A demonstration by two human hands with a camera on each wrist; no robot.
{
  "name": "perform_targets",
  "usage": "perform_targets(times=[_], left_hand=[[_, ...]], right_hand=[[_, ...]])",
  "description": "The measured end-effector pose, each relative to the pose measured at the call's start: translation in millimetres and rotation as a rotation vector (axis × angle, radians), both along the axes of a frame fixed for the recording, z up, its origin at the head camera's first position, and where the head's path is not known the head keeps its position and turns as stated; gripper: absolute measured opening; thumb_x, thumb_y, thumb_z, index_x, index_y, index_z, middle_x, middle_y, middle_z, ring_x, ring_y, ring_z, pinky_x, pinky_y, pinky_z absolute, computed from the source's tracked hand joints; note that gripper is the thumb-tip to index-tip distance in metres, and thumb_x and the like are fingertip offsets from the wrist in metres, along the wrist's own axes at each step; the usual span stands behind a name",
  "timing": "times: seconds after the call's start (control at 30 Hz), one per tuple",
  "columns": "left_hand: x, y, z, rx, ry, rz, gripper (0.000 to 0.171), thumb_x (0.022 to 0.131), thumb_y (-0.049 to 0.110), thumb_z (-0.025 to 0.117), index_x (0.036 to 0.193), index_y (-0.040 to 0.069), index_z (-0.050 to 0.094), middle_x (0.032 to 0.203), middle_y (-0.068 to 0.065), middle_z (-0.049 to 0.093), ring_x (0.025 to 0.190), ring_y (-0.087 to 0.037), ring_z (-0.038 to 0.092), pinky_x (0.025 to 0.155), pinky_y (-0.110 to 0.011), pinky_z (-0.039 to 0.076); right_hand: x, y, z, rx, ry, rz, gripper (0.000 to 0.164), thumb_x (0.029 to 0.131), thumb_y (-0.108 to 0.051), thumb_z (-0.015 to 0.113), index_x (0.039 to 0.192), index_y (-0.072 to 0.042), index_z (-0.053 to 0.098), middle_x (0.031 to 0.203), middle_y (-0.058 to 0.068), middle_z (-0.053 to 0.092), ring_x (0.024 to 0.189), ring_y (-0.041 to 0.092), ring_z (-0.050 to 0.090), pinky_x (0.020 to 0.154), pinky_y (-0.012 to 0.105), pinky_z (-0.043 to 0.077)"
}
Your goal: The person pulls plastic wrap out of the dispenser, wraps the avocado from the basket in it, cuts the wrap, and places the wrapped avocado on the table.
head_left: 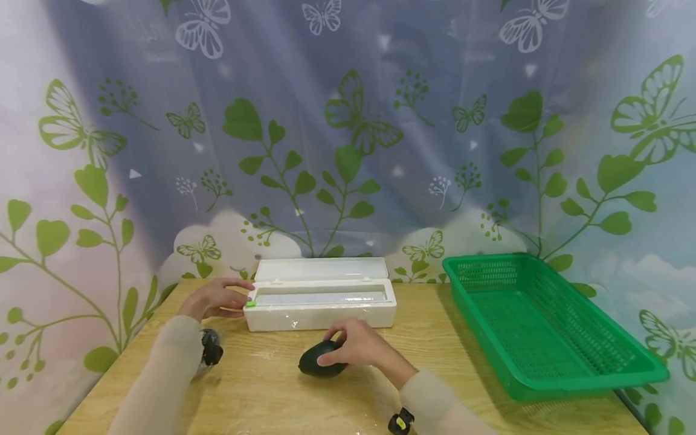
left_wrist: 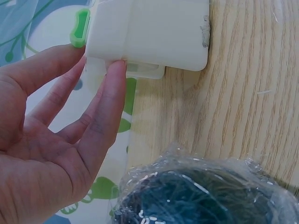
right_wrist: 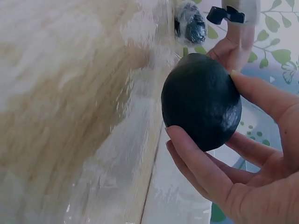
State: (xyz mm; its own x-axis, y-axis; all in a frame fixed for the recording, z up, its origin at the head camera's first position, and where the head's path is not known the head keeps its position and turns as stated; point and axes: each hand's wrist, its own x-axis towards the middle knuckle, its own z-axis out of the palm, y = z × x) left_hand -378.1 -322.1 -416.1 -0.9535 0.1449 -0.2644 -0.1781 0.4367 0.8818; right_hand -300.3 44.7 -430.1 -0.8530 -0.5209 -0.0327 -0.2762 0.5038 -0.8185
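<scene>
A dark green avocado [right_wrist: 201, 100] is held by my right hand [head_left: 356, 347], thumb on one side and fingers on the other, low over the table in front of a white cling film dispenser [head_left: 321, 316]. My left hand [head_left: 220, 299] is at the dispenser's left end. Its fingertips touch that end beside the green slide cutter [left_wrist: 81, 28], and no object is in the palm. Clear cling film [right_wrist: 117, 154] spreads over the table below the avocado. The dispenser's lid [head_left: 321, 269] is raised at the back.
A dark, rounded thing wrapped in film [left_wrist: 205, 196] lies by my left wrist, mostly hidden by it in the head view. On the right of the wooden table [head_left: 261, 399] stands a green plastic basket [head_left: 489, 344]. A patterned curtain [head_left: 424, 199] hangs behind.
</scene>
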Motion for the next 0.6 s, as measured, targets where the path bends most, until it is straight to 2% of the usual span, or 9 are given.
perform_targets(times=[0.33, 0.6], left_hand=[[-2.4, 0, -0.2, -0.003, 0.001, 0.007, 0.053, 0.097, 0.009, 0.069, 0.146, 0.001, 0.051, 0.116, -0.011, 0.068, 0.09, -0.017, 0.071, 0.091, -0.042, 0.063], [-3.0, 0, -1.0, 0.004, -0.006, 0.004, 0.054, 0.097, 0.01, 0.069, 0.147, 0.0, 0.05, 0.116, -0.011, 0.068, 0.091, -0.016, 0.071, 0.089, -0.039, 0.063]], right_hand=[[16.6, -4, -4.5, -0.014, -0.054, 0.03, 0.03, 0.078, -0.021, 0.091, 0.101, -0.013, 0.073, 0.089, 0.009, 0.071, 0.073, 0.018, 0.069, 0.057, 0.045, 0.063], [23.3, -6, -11.0, -0.026, -0.086, 0.051, 0.028, 0.08, -0.021, 0.089, 0.101, -0.012, 0.072, 0.084, 0.005, 0.069, 0.07, 0.017, 0.069, 0.057, 0.044, 0.063]])
